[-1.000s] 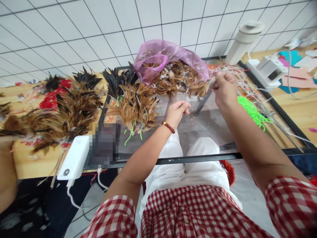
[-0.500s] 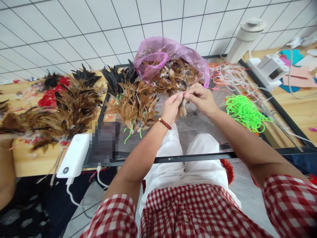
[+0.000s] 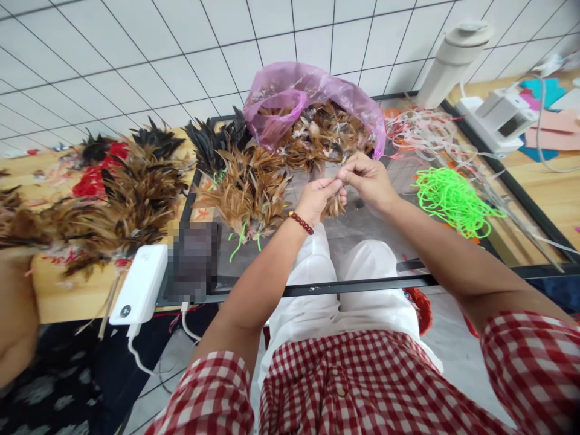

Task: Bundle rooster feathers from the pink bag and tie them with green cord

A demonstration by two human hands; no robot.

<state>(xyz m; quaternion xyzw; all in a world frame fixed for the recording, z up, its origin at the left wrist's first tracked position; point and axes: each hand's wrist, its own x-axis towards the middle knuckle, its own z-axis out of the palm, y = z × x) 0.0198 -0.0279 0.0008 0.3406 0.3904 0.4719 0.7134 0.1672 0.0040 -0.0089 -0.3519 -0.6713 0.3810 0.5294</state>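
My left hand (image 3: 319,196), with a beaded bracelet at its wrist, is closed on a small bunch of brown feathers (image 3: 334,207) whose tips hang below the fingers. Meeting it from the right, my right hand (image 3: 366,175) pinches at the top of the bunch; whatever lies between its fingertips is too small to make out. Behind both hands is a pink plastic bag (image 3: 317,78) full of loose brown feathers (image 3: 330,133). Left of my left hand lie brown feather bundles (image 3: 254,193) with bright green ties, and black feathers (image 3: 217,142) behind them.
A glass tabletop with a black frame (image 3: 317,290) spans my lap. On the right are green cord (image 3: 453,202), pale strips (image 3: 426,133), a white bottle (image 3: 457,60) and a power strip (image 3: 489,127). Leftward lie a power bank (image 3: 140,284), more feathers (image 3: 140,199) and another person's arm (image 3: 16,308).
The feather bunch has turned slightly between my hands, and my left fingers now wrap lower around it. My right hand keeps its pinch. The whole view has shifted a little.
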